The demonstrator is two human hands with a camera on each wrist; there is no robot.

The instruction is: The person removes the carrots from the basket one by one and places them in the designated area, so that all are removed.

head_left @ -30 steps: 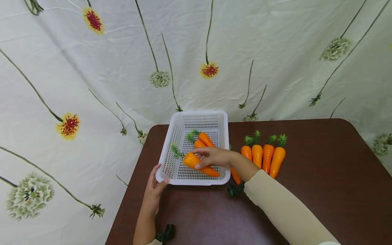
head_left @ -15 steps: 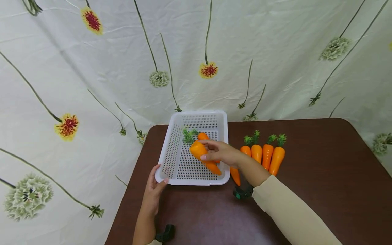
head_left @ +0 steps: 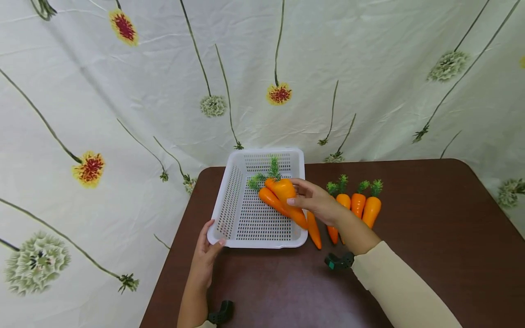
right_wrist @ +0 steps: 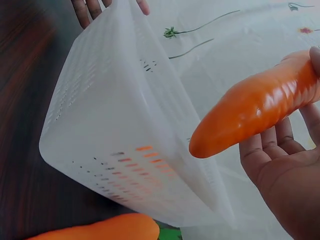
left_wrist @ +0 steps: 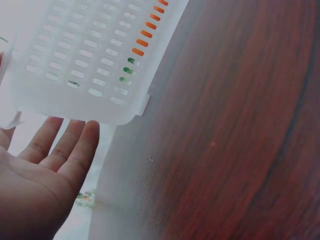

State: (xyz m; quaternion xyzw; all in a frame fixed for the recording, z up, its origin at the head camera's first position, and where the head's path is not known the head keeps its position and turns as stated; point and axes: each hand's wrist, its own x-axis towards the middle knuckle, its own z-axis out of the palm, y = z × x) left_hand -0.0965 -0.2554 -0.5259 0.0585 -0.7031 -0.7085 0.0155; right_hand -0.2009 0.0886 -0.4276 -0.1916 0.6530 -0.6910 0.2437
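In the head view my right hand (head_left: 313,198) holds an orange carrot (head_left: 284,191) with a green leafy top, over the right side of a white perforated plastic basket (head_left: 258,244). The right wrist view shows the carrot's tip (right_wrist: 225,130) hanging outside the basket wall, apart from it. Inside the basket lie other carrots (head_left: 270,200), partly covered by the held one. My left hand (head_left: 205,255) grips the basket's near left corner, thumb on the rim. In the left wrist view its fingertips (left_wrist: 90,131) touch the basket's outer side.
One carrot (head_left: 314,231) lies close against the basket's right side. Several more carrots (head_left: 358,205) lie in a row to the right, partly behind my right forearm. The dark brown table (head_left: 430,228) meets a flower-patterned cloth (head_left: 369,91) at the back.
My right hand has lifted the carrot and moved it rightward across the basket. The carrot has turned so its leaves point away from me. The left hand has stayed on the basket corner.
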